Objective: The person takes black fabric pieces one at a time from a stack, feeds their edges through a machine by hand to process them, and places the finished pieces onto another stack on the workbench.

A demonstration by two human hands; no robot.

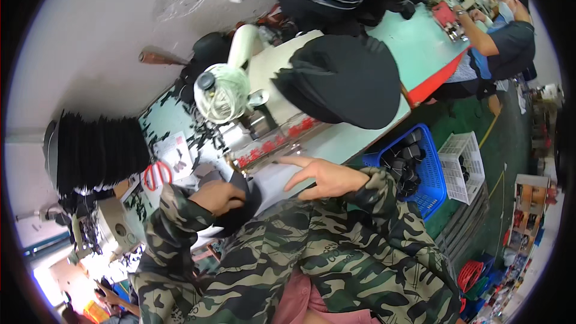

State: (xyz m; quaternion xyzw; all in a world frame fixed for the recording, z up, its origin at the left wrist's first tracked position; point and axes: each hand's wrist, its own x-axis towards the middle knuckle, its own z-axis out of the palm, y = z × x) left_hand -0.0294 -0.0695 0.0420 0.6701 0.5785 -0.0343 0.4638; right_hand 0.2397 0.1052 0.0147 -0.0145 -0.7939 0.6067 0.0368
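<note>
My left hand (221, 197) is closed on a dark curved fabric piece (243, 215) at the table's near edge, close to my body. Its fingers bend over the cloth, and the thumb is partly hidden. To the right, my right hand (327, 178) is held out with its fingers apart and nothing in it. It hovers just in front of the sewing machine (279, 78), whose white body carries a cone of pale thread (222, 97). On the machine's right side lies a stack of dark rounded fabric pieces (354, 81).
Red-handled scissors (157, 175) and a paper sheet (174, 155) lie among black scraps at left, beside a tall row of dark pieces (99, 153). A blue basket (441, 186) and a white crate (474, 171) stand right. Another person (510, 42) works at the far right.
</note>
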